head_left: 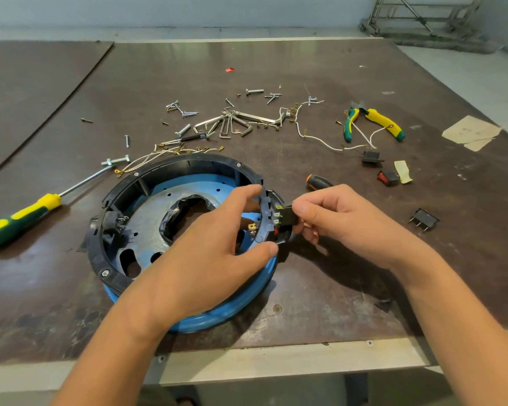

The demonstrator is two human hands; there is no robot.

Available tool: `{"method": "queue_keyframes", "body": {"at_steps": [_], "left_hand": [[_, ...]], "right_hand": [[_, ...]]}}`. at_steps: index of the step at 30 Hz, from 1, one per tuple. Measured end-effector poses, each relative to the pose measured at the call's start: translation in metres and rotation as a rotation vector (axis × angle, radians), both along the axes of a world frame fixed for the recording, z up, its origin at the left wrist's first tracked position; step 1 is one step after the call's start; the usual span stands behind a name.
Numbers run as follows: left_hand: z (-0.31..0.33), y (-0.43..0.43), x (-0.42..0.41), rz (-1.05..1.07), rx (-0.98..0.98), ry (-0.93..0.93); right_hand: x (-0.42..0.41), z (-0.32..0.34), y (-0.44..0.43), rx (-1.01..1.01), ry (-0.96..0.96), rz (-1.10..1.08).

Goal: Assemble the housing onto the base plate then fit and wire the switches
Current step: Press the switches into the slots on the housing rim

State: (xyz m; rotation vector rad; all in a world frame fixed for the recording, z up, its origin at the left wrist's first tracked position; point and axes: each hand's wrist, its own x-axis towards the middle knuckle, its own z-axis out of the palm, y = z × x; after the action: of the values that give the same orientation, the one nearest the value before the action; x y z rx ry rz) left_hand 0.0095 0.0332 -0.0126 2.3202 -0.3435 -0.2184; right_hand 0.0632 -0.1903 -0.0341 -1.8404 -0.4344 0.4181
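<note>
Switch (288,218) in right hand (345,219), at housing (170,166)

The ring-shaped plastic housing (188,159) I steady is black, on a bright blue round base plate (217,317). The small rocker switch (291,215) I pinch is black with brassy terminals. On the dark brown tabletop (320,294) lie a yellow-and-green-handled screwdriver (21,218), matching pliers (384,121) and white wires (316,139).

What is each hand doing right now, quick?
Left hand: grips the housing rim.
Right hand: pinches a switch at the housing wall.
</note>
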Motion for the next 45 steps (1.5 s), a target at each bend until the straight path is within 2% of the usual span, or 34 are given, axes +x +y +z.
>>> {"method": "queue_keyframes", "body": {"at_steps": [9,30,35,38,43,45], "left_hand": [[-0.001,0.001,0.002,-0.002,-0.030,0.005],[-0.004,0.001,0.002,-0.003,-0.029,-0.034],[-0.005,0.001,0.003,-0.013,0.008,-0.064],[-0.006,0.000,0.003,-0.015,0.021,-0.074],[-0.008,0.000,0.003,-0.026,0.041,-0.094],[-0.008,0.001,0.003,-0.027,0.052,-0.095]], "right_hand": [[0.004,-0.008,0.007,-0.139,-0.280,-0.131],[0.000,-0.011,0.015,-0.205,-0.471,-0.073],[-0.002,-0.008,0.019,-0.304,-0.502,-0.007],[-0.003,-0.008,0.022,-0.362,-0.596,-0.051],[-0.005,-0.011,0.026,-0.213,-0.543,-0.260],[-0.006,-0.013,0.028,-0.185,-0.511,-0.282]]}}
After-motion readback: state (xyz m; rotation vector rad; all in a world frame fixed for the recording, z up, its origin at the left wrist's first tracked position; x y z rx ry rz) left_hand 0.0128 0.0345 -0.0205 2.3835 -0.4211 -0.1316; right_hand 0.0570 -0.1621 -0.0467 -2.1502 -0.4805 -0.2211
